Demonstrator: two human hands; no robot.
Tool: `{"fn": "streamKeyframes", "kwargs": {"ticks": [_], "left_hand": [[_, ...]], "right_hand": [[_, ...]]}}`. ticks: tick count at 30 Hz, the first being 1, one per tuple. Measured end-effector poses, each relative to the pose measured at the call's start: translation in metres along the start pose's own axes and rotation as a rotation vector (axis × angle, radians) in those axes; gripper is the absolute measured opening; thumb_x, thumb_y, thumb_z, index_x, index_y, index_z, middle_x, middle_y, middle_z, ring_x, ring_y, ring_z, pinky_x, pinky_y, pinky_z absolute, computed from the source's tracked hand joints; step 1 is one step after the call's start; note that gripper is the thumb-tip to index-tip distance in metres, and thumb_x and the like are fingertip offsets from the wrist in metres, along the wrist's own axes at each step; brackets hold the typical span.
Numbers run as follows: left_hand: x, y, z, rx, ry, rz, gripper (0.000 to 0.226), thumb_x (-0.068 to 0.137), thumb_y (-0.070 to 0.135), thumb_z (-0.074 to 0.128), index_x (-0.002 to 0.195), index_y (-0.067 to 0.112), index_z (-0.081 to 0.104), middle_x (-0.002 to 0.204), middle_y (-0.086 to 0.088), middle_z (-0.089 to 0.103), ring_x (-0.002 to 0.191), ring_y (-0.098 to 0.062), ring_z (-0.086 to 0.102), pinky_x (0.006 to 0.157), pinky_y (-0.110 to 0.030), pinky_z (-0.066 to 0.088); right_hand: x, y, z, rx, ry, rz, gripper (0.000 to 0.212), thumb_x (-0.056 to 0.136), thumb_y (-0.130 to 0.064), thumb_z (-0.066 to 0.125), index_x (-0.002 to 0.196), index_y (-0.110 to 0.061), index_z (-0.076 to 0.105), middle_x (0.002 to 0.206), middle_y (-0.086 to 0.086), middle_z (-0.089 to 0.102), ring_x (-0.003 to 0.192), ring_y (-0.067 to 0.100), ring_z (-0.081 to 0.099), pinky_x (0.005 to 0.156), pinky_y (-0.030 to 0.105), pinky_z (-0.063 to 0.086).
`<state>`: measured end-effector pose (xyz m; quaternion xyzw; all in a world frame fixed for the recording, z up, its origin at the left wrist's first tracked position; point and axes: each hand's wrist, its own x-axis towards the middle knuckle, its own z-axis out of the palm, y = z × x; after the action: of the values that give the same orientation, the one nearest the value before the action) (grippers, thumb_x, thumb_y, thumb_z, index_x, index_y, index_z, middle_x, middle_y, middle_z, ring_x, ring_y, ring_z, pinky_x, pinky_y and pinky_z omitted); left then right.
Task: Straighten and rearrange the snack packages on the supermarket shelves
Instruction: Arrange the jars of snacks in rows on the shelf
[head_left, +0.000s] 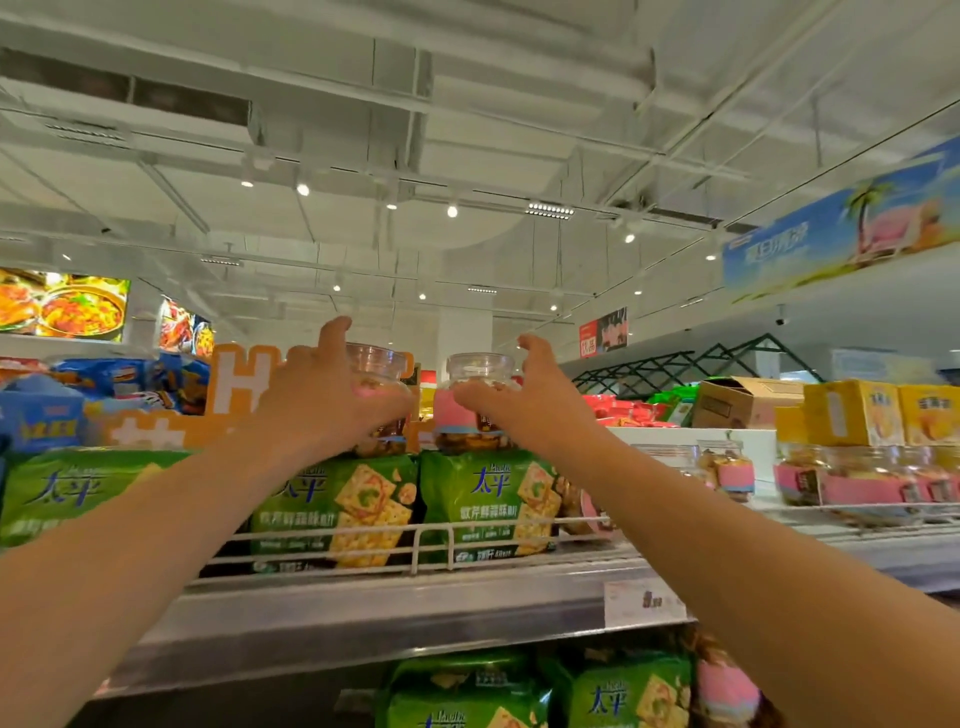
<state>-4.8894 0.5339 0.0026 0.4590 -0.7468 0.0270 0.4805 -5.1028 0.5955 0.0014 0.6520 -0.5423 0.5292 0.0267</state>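
Centre of the frame: two clear plastic jars with pink labels stand on top of the green cracker bags, side by side, a small gap between them. We have our left hand (332, 395) wrapped around the left jar (376, 387), thumb up beside the lid, fingers curled across the front. Our right hand (524, 400) is on the right jar (475, 400), fingers laid over the pink label, thumb raised beside the lid; whether it is a firm clamp or just a touch we cannot tell. The hands are apart, one jar each.

Just below, two green cracker bags (480, 499) face forward behind the white wire rail (431, 540) of the shelf, upright and fairly square; a third green bag at left is partly hidden by our forearm. Right of frame, more pink-label jars (727, 475) sit lower on the next section, some looking tilted or crowded, with yellow boxes (852, 413) above them. Bottom of the frame shows more green bags (628, 691) on the shelf below. Upper left has blue snack packs (104, 376), somewhat jumbled.

Progress, as we judge it: early to middle. The green row looks tidy; the two jars on top are not yet placed, and the right-hand jars and blue packs look unsorted.
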Motion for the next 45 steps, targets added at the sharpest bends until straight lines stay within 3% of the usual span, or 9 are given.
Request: {"fn": "streamKeyframes", "kwargs": {"ticks": [7, 12, 17, 19, 23, 30, 36, 38, 45], "left_hand": [[0.001, 0.003, 0.009, 0.027, 0.035, 0.047, 0.113, 0.062, 0.059, 0.082, 0.148, 0.024, 0.019, 0.135, -0.016, 0.05, 0.118, -0.035, 0.05, 0.093, -0.04, 0.044], [0.0, 0.0, 0.011, -0.016, 0.077, 0.083, 0.102, 0.063, 0.053, 0.084, 0.143, 0.021, 0.03, 0.129, -0.012, 0.053, 0.106, -0.028, 0.052, 0.078, -0.031, 0.038], [-0.001, -0.005, 0.01, -0.118, 0.087, 0.078, 0.098, 0.061, 0.055, 0.084, 0.138, 0.024, 0.033, 0.12, -0.005, 0.055, 0.094, -0.02, 0.051, 0.064, -0.026, 0.037], [-0.001, -0.006, 0.008, -0.139, 0.073, 0.069, 0.1, 0.06, 0.057, 0.084, 0.139, 0.026, 0.032, 0.121, -0.003, 0.054, 0.096, -0.019, 0.052, 0.062, -0.021, 0.036], [-0.002, -0.009, 0.004, -0.229, -0.069, 0.051, 0.116, 0.056, 0.051, 0.089, 0.146, 0.033, 0.018, 0.136, -0.007, 0.044, 0.11, -0.024, 0.051, 0.086, -0.033, 0.044], [-0.003, -0.016, 0.006, -0.221, -0.056, 0.121, 0.111, 0.056, 0.047, 0.09, 0.142, 0.035, 0.021, 0.116, 0.003, 0.041, 0.081, -0.001, 0.045, 0.06, -0.017, 0.035], [-0.006, 0.0, 0.004, -0.415, 0.148, 0.185, 0.107, 0.049, 0.05, 0.091, 0.135, 0.038, 0.028, 0.129, -0.001, 0.048, 0.097, -0.017, 0.057, 0.077, -0.029, 0.052], [-0.009, 0.019, 0.005, -0.539, 0.184, 0.236, 0.107, 0.048, 0.052, 0.089, 0.134, 0.038, 0.029, 0.126, 0.004, 0.047, 0.095, -0.009, 0.059, 0.071, -0.02, 0.051], [-0.033, 0.117, 0.053, -0.604, 0.101, 0.381, 0.099, 0.049, 0.053, 0.09, 0.129, 0.039, 0.033, 0.116, 0.008, 0.049, 0.094, -0.008, 0.058, 0.069, -0.017, 0.049]], "right_hand": [[-0.001, 0.002, 0.001, -0.081, -0.089, 0.009, 0.115, 0.067, -0.062, 0.078, 0.152, -0.029, 0.007, 0.149, 0.008, 0.04, 0.122, 0.024, 0.047, 0.089, 0.032, 0.043], [0.008, 0.0, 0.006, -0.242, -0.066, 0.055, 0.118, 0.066, -0.062, 0.079, 0.152, -0.022, 0.009, 0.149, 0.013, 0.031, 0.13, 0.034, 0.042, 0.102, 0.044, 0.045], [0.017, 0.002, 0.007, -0.196, -0.117, 0.076, 0.107, 0.067, -0.047, 0.084, 0.144, -0.022, 0.015, 0.095, -0.002, 0.051, 0.081, 0.014, 0.055, 0.063, 0.023, 0.047], [0.019, 0.002, 0.007, -0.16, -0.117, 0.081, 0.104, 0.067, -0.043, 0.086, 0.141, -0.025, 0.016, 0.1, 0.001, 0.053, 0.083, 0.017, 0.058, 0.067, 0.027, 0.052], [0.022, 0.005, 0.011, -0.105, -0.112, 0.091, 0.101, 0.068, -0.036, 0.085, 0.139, -0.032, 0.013, 0.106, 0.006, 0.053, 0.084, 0.019, 0.061, 0.065, 0.025, 0.053], [0.024, 0.003, 0.017, -0.087, -0.076, 0.1, 0.095, 0.065, -0.046, 0.087, 0.132, -0.027, 0.022, 0.104, 0.003, 0.053, 0.084, 0.018, 0.06, 0.069, 0.03, 0.054], [0.013, -0.01, -0.012, 0.052, 0.069, -0.029, 0.087, 0.059, -0.039, 0.09, 0.118, -0.035, 0.026, 0.1, -0.006, 0.057, 0.085, 0.015, 0.064, 0.071, 0.03, 0.057], [0.004, -0.01, -0.037, 0.059, 0.093, -0.04, 0.09, 0.056, -0.042, 0.091, 0.118, -0.035, 0.027, 0.102, -0.005, 0.059, 0.088, 0.016, 0.066, 0.076, 0.035, 0.059], [-0.048, 0.046, -0.151, -0.101, 0.093, 0.078, 0.09, 0.047, -0.045, 0.09, 0.111, -0.04, 0.027, 0.109, 0.005, 0.059, 0.091, 0.022, 0.067, 0.069, 0.036, 0.062]]}}
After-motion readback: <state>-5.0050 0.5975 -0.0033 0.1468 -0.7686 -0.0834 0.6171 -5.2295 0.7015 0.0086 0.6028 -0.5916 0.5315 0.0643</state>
